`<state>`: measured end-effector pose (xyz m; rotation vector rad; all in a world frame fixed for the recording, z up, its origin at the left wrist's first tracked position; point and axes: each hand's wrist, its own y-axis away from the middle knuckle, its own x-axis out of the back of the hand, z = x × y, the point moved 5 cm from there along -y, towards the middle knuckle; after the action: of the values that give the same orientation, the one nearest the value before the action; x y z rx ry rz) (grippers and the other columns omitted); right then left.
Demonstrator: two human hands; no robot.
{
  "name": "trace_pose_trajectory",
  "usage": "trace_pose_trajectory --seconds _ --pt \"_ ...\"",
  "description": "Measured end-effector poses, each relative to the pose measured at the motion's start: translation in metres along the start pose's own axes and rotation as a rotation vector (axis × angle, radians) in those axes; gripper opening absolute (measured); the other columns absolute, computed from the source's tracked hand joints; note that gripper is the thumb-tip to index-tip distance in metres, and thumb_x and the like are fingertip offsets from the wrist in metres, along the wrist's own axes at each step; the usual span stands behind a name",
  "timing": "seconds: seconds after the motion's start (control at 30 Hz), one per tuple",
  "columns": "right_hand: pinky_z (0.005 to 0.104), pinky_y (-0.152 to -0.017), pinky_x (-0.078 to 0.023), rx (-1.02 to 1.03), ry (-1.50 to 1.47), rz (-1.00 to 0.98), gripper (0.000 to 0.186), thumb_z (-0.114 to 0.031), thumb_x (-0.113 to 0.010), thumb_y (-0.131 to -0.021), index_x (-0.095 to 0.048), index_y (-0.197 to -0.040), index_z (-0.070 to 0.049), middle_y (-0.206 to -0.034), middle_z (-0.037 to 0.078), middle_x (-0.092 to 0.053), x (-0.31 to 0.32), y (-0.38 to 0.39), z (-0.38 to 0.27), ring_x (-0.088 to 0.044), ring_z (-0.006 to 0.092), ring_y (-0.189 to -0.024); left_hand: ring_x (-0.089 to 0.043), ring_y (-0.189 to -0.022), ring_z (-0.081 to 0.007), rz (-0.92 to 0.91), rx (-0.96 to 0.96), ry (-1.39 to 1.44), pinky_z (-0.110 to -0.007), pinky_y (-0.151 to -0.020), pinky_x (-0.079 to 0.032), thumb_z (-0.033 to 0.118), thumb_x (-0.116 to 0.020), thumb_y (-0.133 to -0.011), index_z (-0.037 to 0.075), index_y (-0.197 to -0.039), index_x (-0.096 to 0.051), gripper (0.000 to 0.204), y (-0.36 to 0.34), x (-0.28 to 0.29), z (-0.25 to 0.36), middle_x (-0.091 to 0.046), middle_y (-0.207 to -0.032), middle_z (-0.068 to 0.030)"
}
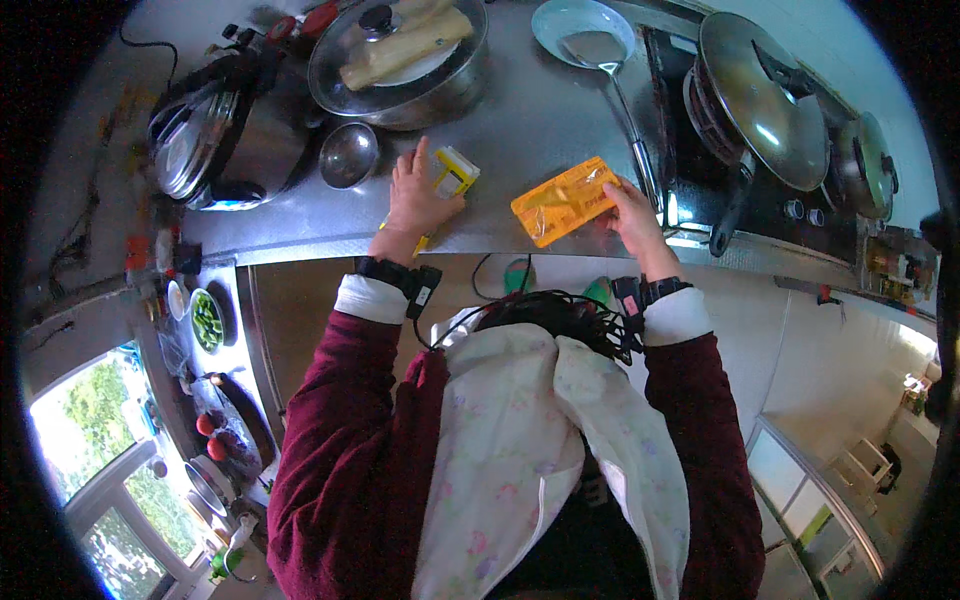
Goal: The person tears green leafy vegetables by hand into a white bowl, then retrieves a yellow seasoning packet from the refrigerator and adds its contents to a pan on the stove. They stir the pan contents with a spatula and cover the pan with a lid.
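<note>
My right hand (634,215) pinches the right end of a flat orange packet (562,202) with a shiny, crinkled surface, held over the metal counter (500,150). My left hand (418,196) lies with its fingers spread and thumb out to the right. Under or right beside it is a yellow and white box (456,172); the hand hides much of it, and whether the palm presses on it cannot be told. A small metal bowl (349,156) stands just left of the left fingers.
A lidded pan (430,100) sits behind the bowl, a pressure cooker (255,150) at the left. A spatula (630,120) rests on a white plate (556,20). On the stove (790,215) at the right stands a glass-lidded pan (765,110), its handle towards the front edge.
</note>
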<state>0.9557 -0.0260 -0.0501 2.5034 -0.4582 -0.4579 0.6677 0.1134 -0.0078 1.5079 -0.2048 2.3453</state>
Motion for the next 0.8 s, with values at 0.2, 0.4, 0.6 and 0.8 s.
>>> trace_pose_trajectory --seconds 0.2,0.4,0.6,0.8 --pt "0.0327 -0.066 -0.051 0.095 -0.161 -0.017 0.034 -0.024 -0.058 -0.084 -0.050 -0.113 -0.009 -0.098 0.004 -0.058 0.010 -0.008 -0.015 -0.058 0.0170 -0.087 -0.039 -0.109 -0.0354 -0.083 -0.226 0.019 -0.041 -0.094 -0.035 0.021 -0.073 -0.051 0.017 -0.129 -0.036 0.087 0.000 0.007 0.040 -0.042 -0.120 -0.0126" --pt "0.0315 -0.073 -0.049 0.128 -0.172 -0.172 0.031 -0.021 -0.058 -0.084 -0.052 -0.112 -0.008 -0.103 0.002 -0.057 -0.011 -0.007 -0.030 -0.057 0.0145 -0.091 -0.041 -0.108 -0.0342 -0.177 -0.478 0.088 -0.042 -0.094 -0.035 0.019 -0.074 -0.051 0.013 -0.117 -0.044 0.073 0.009 0.024 0.074 -0.044 -0.111 -0.0129" --pt "0.0269 -0.073 -0.047 0.332 0.222 -0.248 0.036 -0.022 -0.062 -0.081 -0.053 -0.112 -0.006 -0.099 0.004 -0.059 -0.053 -0.018 -0.057 -0.057 0.0135 -0.087 -0.044 -0.104 -0.0345 -0.288 -0.495 -0.012 -0.040 -0.090 -0.039 0.018 -0.073 -0.053 0.008 -0.111 -0.044 0.066 0.011 0.018 0.088 -0.048 -0.107 -0.0125" --pt "0.0314 -0.071 -0.047 0.526 0.645 -0.212 0.028 -0.025 -0.062 -0.079 -0.061 -0.096 -0.002 -0.087 0.015 -0.063 -0.084 -0.015 -0.063 -0.061 0.0221 -0.078 -0.045 -0.102 -0.0345 -0.205 -0.611 0.134 -0.040 -0.090 -0.039 0.014 -0.074 -0.053 0.007 -0.110 -0.043 0.066 0.018 0.013 0.094 -0.050 -0.104 -0.0123"
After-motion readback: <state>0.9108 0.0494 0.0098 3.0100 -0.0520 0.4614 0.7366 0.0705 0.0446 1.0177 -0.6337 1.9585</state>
